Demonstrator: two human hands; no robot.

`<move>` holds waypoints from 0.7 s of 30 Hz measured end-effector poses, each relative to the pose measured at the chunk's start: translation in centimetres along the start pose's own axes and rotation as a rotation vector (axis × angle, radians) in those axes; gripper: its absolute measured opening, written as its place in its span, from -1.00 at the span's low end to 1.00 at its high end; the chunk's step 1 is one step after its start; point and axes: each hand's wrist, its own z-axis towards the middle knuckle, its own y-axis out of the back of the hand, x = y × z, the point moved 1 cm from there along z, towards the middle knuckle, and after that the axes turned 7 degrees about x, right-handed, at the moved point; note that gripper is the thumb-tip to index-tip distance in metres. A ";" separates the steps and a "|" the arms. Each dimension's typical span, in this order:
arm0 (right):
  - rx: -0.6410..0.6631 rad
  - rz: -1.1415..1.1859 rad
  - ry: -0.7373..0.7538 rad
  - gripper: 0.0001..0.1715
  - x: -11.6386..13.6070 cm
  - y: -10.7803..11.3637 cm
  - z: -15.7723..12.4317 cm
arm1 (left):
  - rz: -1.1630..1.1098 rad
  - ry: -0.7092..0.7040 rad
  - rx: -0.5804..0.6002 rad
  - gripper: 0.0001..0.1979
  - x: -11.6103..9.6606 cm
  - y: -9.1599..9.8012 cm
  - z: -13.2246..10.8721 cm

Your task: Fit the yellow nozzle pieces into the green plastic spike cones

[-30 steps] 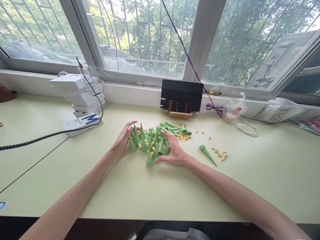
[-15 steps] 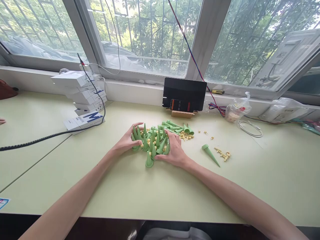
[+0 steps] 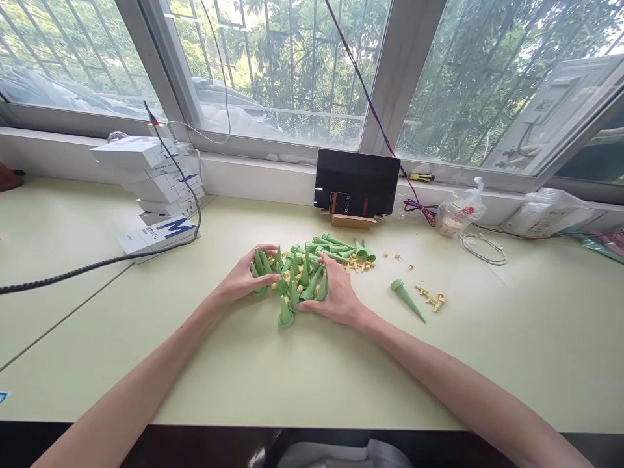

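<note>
A heap of green plastic watering spikes [image 3: 312, 286], cone-shaped with wide caps, lies mid-table; several stand point up. My left hand [image 3: 238, 278] curls around spikes at the heap's left side, thumb in front and fingers behind. From the right, my right hand [image 3: 341, 298] is wrapped about more spikes, its thumb near the table. One upright spike [image 3: 285, 314] stands at the front between the hands. Small yellow plastic valve pieces [image 3: 361, 264] lie among and behind the spikes. Most of the fingers' far sides are hidden.
A lone green spike [image 3: 408, 301] and a yellow branched piece [image 3: 431, 298] lie to the right. Behind stand a black tablet [image 3: 358, 175] and a phone [image 3: 348, 204]. White boxes [image 3: 160, 175], a black cable [image 3: 97, 266], a plastic bag [image 3: 461, 211] and a coiled white cord [image 3: 482, 249] are around.
The view has shifted slightly, moving everything a little leftward in the picture. Both hands keep about the same place around the spikes, with the left fingers drawn slightly closer in.
</note>
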 end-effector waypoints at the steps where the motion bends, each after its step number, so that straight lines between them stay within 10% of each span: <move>1: 0.008 -0.004 -0.001 0.36 0.1 0.0 0.0 | 0.012 0.017 -0.008 -0.29 -0.3 0.0 -0.1; 21: 0.065 -0.009 -0.019 0.27 2.4 -1.3 -0.1 | -0.026 0.083 -0.047 -0.34 -0.4 0.8 -1.1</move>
